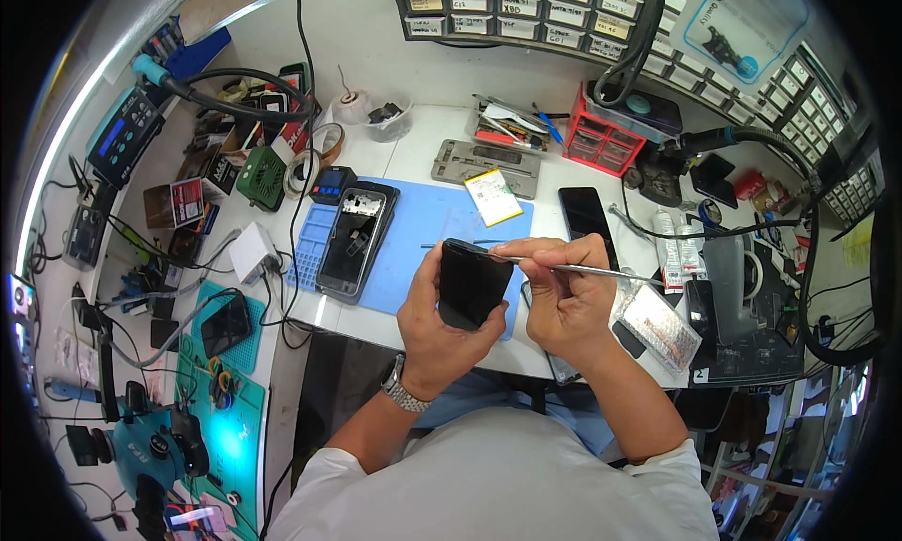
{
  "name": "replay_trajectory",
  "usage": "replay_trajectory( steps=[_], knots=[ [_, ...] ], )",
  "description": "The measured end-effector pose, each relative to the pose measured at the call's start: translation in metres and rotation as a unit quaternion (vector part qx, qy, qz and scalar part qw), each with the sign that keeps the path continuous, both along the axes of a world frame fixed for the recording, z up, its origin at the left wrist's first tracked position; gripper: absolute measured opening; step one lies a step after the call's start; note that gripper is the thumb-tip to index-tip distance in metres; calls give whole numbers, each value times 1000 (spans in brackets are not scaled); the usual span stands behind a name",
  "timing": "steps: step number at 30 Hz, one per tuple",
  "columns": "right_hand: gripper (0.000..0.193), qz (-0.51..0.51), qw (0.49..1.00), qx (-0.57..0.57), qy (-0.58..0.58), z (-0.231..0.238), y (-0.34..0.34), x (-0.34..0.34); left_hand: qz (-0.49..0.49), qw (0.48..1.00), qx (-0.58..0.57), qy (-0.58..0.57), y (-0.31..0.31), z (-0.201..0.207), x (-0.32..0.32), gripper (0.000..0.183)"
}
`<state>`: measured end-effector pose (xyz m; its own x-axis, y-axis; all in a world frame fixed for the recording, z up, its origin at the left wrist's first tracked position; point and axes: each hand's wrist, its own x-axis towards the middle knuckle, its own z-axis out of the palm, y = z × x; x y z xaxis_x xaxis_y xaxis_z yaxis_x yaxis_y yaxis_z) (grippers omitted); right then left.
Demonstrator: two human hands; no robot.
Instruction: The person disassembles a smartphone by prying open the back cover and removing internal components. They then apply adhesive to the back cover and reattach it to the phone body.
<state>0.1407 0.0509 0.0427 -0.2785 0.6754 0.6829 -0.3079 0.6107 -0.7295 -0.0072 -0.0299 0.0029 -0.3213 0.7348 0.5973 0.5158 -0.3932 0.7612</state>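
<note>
A dark smartphone point(473, 283) is in my left hand point(427, 334), with the fingers wrapped around its sides. My right hand point(568, 306) pinches a slim silver metal tool point(615, 273). Its tip meets the phone's top right corner, and its other end points off to the right. Beneath lies a blue work mat point(404, 231), bearing an opened phone frame point(355, 236) to the left. Beyond my hands, a white and yellow phone battery point(493, 197) rests against a grey holder point(460, 158). Another black phone point(584, 217) lies to the right.
Small red drawers point(601, 137) and a tray of hand tools point(507, 126) stand at the back. A bubble-wrapped packet point(658, 327) and white tubes point(667, 250) are on the right. Cables, a green box point(263, 177) and a microscope point(160, 447) crowd the left.
</note>
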Motion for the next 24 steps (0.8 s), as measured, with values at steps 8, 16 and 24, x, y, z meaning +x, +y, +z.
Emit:
replay_trajectory(
  steps=[8,16,24],
  knots=[
    [13,14,997,-73,-22,6,2,2,-25,999,-20,-30,-3,2,-1,95],
    [13,44,982,-181,-45,30,0,9,7,1000,-31,1,-7,14,4,94],
    [14,61,974,-208,-65,39,3,10,-2,998,-34,60,-9,19,1,98]
  ],
)
